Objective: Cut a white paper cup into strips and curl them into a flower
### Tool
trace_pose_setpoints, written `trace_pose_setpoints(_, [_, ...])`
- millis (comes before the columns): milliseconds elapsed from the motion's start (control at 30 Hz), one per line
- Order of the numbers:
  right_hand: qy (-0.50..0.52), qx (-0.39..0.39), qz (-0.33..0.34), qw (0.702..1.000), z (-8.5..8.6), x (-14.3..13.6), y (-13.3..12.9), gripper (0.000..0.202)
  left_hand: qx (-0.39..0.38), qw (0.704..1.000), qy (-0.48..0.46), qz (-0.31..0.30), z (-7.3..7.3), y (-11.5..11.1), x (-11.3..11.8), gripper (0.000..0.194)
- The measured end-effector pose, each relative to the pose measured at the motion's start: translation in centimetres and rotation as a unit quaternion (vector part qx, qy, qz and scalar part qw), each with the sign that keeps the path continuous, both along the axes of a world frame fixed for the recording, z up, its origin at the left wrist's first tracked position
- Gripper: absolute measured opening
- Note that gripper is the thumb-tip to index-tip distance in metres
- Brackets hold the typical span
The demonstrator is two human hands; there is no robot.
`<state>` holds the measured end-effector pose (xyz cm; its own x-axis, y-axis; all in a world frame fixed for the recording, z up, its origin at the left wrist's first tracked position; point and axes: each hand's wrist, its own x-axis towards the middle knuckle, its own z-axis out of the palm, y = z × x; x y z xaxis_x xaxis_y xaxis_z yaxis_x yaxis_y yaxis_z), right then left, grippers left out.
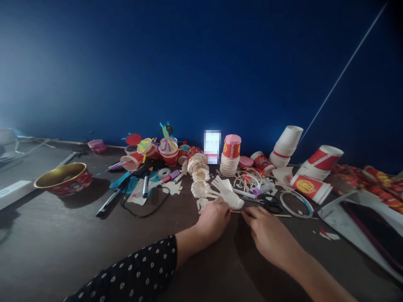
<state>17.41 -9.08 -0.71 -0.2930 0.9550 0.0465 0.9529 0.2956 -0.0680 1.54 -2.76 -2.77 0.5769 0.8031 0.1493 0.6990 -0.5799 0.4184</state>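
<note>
Near the middle of the dark table, my left hand [215,219] is closed, its fingers pressed together at a thin pale stick [285,215]. The stick lies sideways and shows again between my hands and right of my right hand. My right hand [267,230] is closed over the stick, fingertips on it, palm down. Just behind my left hand lies a white paper piece cut into strips [227,193]. A curved chain of cut white paper cups [200,174] stands behind it, to the left.
A red bowl with a gold inside [67,180] sits at the left. Markers [145,184], a black cable and paper scraps lie left of centre. Stacked cups [231,155], a tape ring [296,204] and a dark phone [374,228] are to the right. A blue wall rises behind.
</note>
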Motion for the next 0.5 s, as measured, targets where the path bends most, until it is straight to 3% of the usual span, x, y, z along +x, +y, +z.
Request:
trace_pose_setpoints(267, [-0.011, -0.016, -0.013, 1.000, 0.23, -0.38, -0.12, 0.038, 0.008, 1.000, -0.010, 0.005, -0.23, 0.02, -0.18, 0.015])
trace_pose_setpoints(500, [-0.006, -0.008, -0.013, 1.000, 0.30, -0.24, -0.12, 0.039, 0.030, 0.999, -0.014, -0.025, -0.48, 0.16, -0.23, 0.022])
